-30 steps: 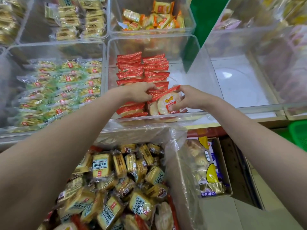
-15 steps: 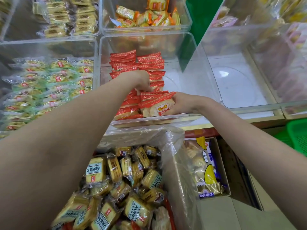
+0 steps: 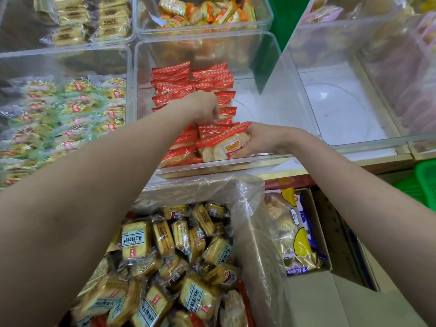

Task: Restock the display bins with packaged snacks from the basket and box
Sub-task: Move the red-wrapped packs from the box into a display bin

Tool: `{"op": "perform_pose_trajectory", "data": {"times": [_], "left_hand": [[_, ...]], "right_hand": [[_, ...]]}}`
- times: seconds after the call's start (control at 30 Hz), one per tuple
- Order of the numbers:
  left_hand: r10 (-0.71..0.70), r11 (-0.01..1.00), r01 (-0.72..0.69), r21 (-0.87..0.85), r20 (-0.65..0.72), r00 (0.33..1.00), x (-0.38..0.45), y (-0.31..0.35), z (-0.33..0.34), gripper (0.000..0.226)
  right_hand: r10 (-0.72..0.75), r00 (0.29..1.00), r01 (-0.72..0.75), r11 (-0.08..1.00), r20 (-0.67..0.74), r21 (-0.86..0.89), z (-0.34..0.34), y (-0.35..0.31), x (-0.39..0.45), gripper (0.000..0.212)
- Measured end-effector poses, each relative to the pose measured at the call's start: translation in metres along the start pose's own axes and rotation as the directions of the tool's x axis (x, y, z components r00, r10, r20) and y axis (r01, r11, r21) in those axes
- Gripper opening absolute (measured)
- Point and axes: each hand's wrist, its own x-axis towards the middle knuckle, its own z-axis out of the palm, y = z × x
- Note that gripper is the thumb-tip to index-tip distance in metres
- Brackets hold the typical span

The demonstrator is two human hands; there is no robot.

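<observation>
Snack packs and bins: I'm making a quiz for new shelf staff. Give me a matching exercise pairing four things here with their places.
1. red packs
2. green packs
3. orange packs
4. yellow packs

A. plastic-lined box at the bottom
B. bin left of the middle one
C. middle bin, where both hands work
D. bin behind the middle one

Pairs: 1-C, 2-B, 3-D, 4-A

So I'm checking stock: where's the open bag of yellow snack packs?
In the head view, the bag of yellow snack packs sits low centre, below the clear bin.
</observation>
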Motion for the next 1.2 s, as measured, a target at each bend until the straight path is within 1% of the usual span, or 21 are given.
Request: {"op": "perform_pose_trajectory", "data": {"times": [0.07, 0.13, 0.17, 0.27, 0.37, 0.5, 0.57, 0.63, 0.67, 0.7, 0.73, 0.77, 0.8, 0.83, 0.9, 0.97, 1.03, 1.07, 1.1, 1.17, 1.2], "left_hand": [[-0.052, 0.998, 0.051, 0.025, 0.048, 0.997, -0.002, 0.003, -0.001, 0.033], [-0.106, 0.989, 0.095, 0.110, 0.100, 0.989, -0.005, 0.007, -0.002, 0.050], [-0.126, 0.984, 0.108, 0.143, 0.127, 0.984, -0.005, 0.011, -0.002, 0.054], [-0.185, 0.980, 0.164, 0.112, 0.215, 0.959, -0.004, 0.017, -0.004, 0.048], [-0.205, 0.979, 0.202, 0.034, 0.245, 0.948, -0.007, 0.015, -0.008, 0.043], [-0.246, 0.950, 0.275, -0.149, 0.188, 0.951, -0.009, 0.006, -0.013, 0.036], [-0.228, 0.938, 0.252, -0.237, 0.123, 0.966, -0.012, -0.001, -0.017, 0.033], [-0.169, 0.912, 0.175, -0.371, 0.049, 0.984, -0.015, -0.001, -0.019, 0.025], [-0.135, 0.892, 0.121, -0.436, -0.003, 0.991, -0.017, 0.002, -0.019, 0.020], [-0.117, 0.885, 0.070, -0.461, -0.074, 0.990, -0.019, 0.006, -0.017, 0.014], [-0.120, 0.905, 0.042, -0.423, -0.159, 0.980, -0.018, 0.008, -0.015, 0.013], [-0.136, 0.933, 0.040, -0.358, -0.248, 0.959, -0.017, 0.010, -0.013, 0.019], [-0.146, 0.954, 0.054, -0.296, -0.299, 0.943, -0.015, 0.008, -0.010, 0.024], [-0.139, 0.970, 0.067, -0.234, -0.303, 0.943, -0.014, 0.006, -0.007, 0.028], [-0.094, 0.994, 0.074, -0.086, -0.250, 0.964, -0.011, -0.002, 0.003, 0.034], [-0.067, 0.995, 0.083, 0.056, -0.248, 0.966, -0.008, -0.007, 0.010, 0.037], [-0.047, 0.984, 0.090, 0.153, -0.267, 0.962, -0.007, -0.007, 0.012, 0.036], [-0.046, 0.982, 0.091, 0.167, -0.256, 0.966, -0.007, -0.007, 0.011, 0.034], [-0.054, 0.982, 0.094, 0.162, -0.233, 0.971, -0.008, -0.007, 0.008, 0.031], [-0.065, 0.987, 0.089, 0.137, -0.171, 0.983, -0.009, -0.009, 0.005, 0.026], [-0.063, 0.988, 0.083, 0.132, -0.152, 0.986, -0.010, -0.009, 0.004, 0.026]], "right_hand": [[0.020, 1.000, -0.020, 1.000, 0.011, 0.010, -0.001, -0.001, 0.000, 0.034], [0.053, 0.997, -0.056, 0.998, 0.063, 0.035, -0.002, -0.002, 0.002, 0.038], [0.077, 0.993, -0.083, 0.994, 0.093, 0.067, -0.003, -0.002, 0.003, 0.041], [0.083, 0.987, -0.105, 0.982, 0.139, 0.155, -0.003, -0.002, 0.008, 0.042], [0.047, 0.992, -0.066, 0.986, 0.120, 0.156, -0.001, 0.000, 0.009, 0.038], [-0.013, 1.000, 0.008, 0.986, 0.025, 0.168, -0.001, -0.001, 0.006, 0.033], [-0.041, 0.998, 0.048, 0.989, -0.053, 0.138, 0.002, -0.004, 0.005, 0.037], [-0.092, 0.990, 0.095, 0.995, -0.108, 0.021, 0.006, -0.007, 0.007, 0.040], [-0.104, 0.987, 0.097, 0.993, -0.122, -0.068, 0.008, -0.008, 0.009, 0.041], [-0.108, 0.987, 0.086, 0.981, -0.123, -0.174, 0.010, -0.010, 0.011, 0.041], [-0.101, 0.988, 0.063, 0.954, -0.114, -0.295, 0.011, -0.011, 0.014, 0.044], [-0.082, 0.992, 0.033, 0.910, -0.101, -0.413, 0.012, -0.010, 0.015, 0.049], [-0.055, 0.994, 0.002, 0.863, -0.091, -0.505, 0.013, -0.010, 0.017, 0.052], [-0.023, 0.996, -0.031, 0.827, -0.089, -0.562, 0.013, -0.009, 0.017, 0.053], [0.068, 0.995, -0.100, 0.782, -0.076, -0.615, 0.013, -0.009, 0.014, 0.050], [0.141, 0.987, -0.157, 0.719, -0.079, -0.677, 0.013, -0.010, 0.016, 0.050], [0.187, 0.977, -0.199, 0.633, -0.102, -0.748, 0.011, -0.013, 0.016, 0.049], [0.209, 0.972, -0.214, 0.625, -0.104, -0.751, 0.008, -0.015, 0.014, 0.051], [0.231, 0.968, -0.230, 0.678, -0.094, -0.698, 0.003, -0.017, 0.013, 0.052], [0.277, 0.960, -0.267, 0.845, -0.047, -0.463, -0.004, -0.026, 0.006, 0.055], [0.284, 0.958, -0.276, 0.901, -0.025, -0.335, -0.006, -0.029, 0.002, 0.066]]}}
